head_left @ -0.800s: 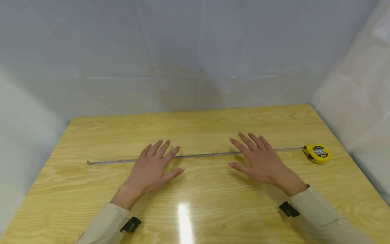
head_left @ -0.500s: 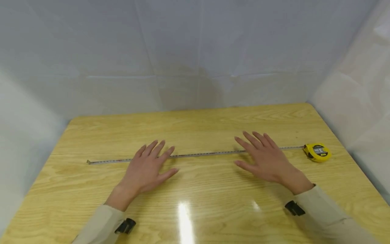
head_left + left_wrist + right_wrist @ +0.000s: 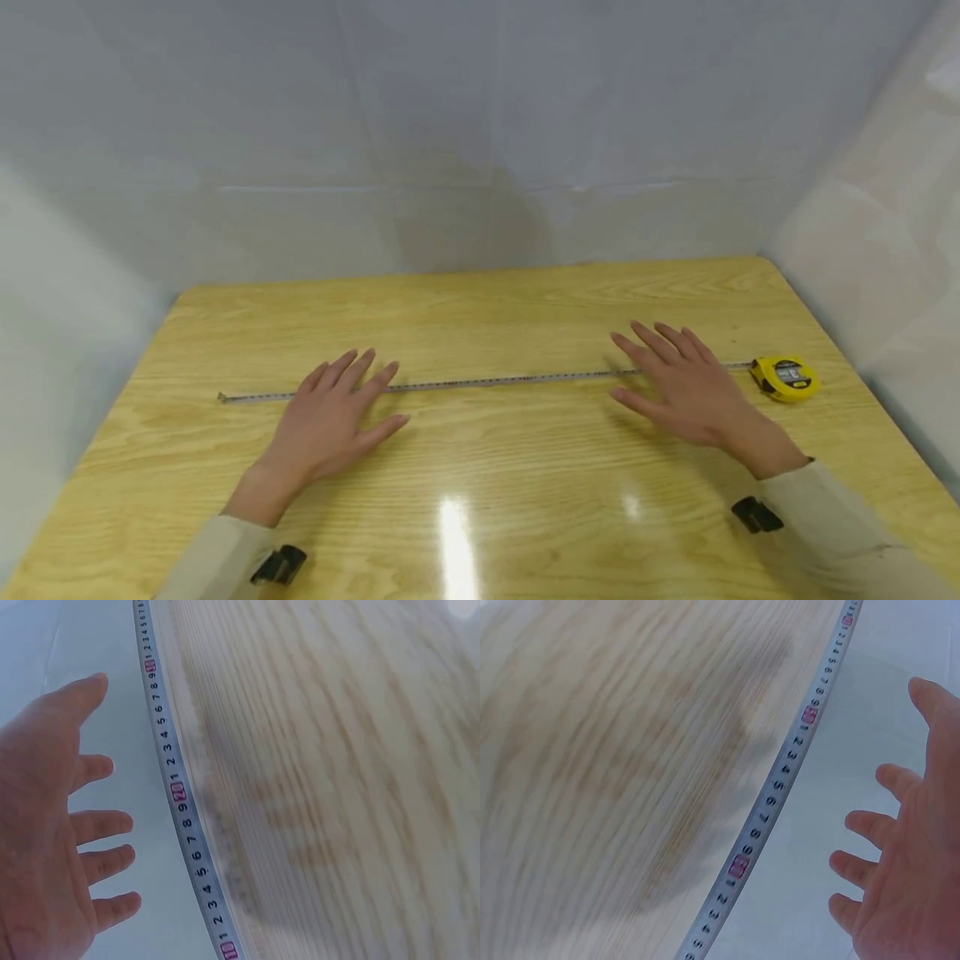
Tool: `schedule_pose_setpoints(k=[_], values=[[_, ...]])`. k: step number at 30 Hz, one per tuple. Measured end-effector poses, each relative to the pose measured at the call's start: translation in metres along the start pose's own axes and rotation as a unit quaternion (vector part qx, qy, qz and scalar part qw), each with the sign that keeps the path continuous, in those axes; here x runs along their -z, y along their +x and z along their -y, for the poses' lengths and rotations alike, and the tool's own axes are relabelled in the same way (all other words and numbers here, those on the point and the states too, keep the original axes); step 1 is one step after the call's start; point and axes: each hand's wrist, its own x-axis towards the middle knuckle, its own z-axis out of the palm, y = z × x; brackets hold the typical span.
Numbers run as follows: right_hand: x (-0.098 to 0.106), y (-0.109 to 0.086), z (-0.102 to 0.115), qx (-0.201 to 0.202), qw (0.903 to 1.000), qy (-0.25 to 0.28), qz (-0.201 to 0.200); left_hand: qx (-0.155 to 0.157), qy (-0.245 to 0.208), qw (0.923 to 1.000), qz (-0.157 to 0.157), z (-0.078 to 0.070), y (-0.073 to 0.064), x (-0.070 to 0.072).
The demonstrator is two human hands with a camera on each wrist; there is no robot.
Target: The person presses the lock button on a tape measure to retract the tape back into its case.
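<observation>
The left hand (image 3: pixel 318 425) and right hand (image 3: pixel 693 400), fingers spread and gripping nothing, hover over the graduated tape blade (image 3: pixel 495 381), whose long axis runs nearly horizontally, just below mid-frame, to the yellow tape-measure case (image 3: pixel 786 379) at frame right, nearer the right hand.

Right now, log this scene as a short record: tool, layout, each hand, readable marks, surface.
Tool: tape measure with yellow case
Layout: blade drawn out across the table, hook at the left end, case at the right
Left hand: over the blade, toward the hook; fingers spread, holding nothing
Right hand: over the blade, toward the case; fingers spread, holding nothing
Readable marks: red 10, 20 and 30, left wrist view
Surface: wood-grain table
</observation>
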Motion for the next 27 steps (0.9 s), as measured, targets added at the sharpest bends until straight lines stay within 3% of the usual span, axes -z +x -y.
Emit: schedule_pose_setpoints(k=[13,27], values=[[0.007,-0.017,-0.031,-0.032,0.9994,0.007,-0.005,0.022,-0.003,0.9996,0.016,0.017,-0.009,0.000],[0.013,-0.037,-0.061,-0.036,0.9990,0.024,-0.010,0.053,-0.003,0.9981,0.030,0.041,-0.023,0.000]])
